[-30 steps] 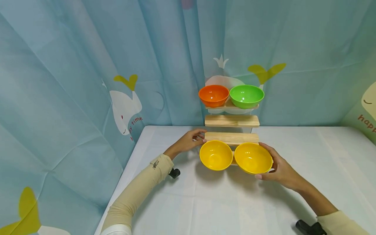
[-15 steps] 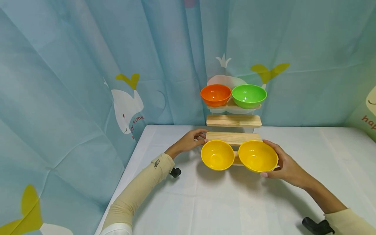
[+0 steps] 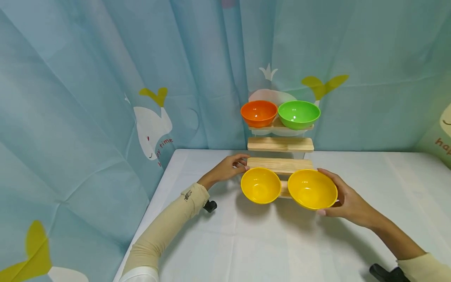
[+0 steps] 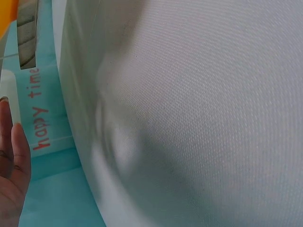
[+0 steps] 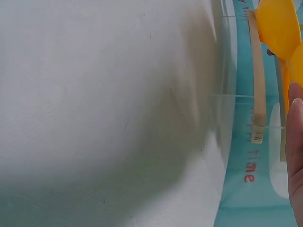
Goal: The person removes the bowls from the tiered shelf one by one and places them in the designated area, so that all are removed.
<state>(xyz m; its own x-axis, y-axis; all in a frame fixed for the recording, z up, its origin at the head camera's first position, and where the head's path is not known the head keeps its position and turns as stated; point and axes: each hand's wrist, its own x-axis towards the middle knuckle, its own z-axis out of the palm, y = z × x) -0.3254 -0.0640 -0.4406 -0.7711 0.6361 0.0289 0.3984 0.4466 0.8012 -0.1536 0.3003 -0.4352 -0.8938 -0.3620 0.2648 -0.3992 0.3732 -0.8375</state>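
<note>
In the head view a tiered display rack with wooden steps (image 3: 280,145) stands at the back of the table. My right hand (image 3: 352,201) grips the right-hand yellow bowl (image 3: 311,190) by its outer side, thumb low and fingers at the far rim. Left of it, a second yellow bowl (image 3: 260,186) sits at the lowest step, with a gap between the two. My left hand (image 3: 227,168) is at the rack's left side, fingertips right at the end of the second-lowest step and thumb close to the left bowl's rim. In the left wrist view its fingers (image 4: 21,146) look fairly straight.
An orange bowl (image 3: 258,113) and a green bowl (image 3: 298,114) stand side by side on the top step. Behind the rack hangs a blue curtain (image 3: 211,70) with whale prints. The white tablecloth (image 3: 267,243) spreads in front, its left edge near my left forearm.
My right hand has shifted slightly right with its yellow bowl, widening the gap to the left bowl. The left hand has stayed beside the rack.
</note>
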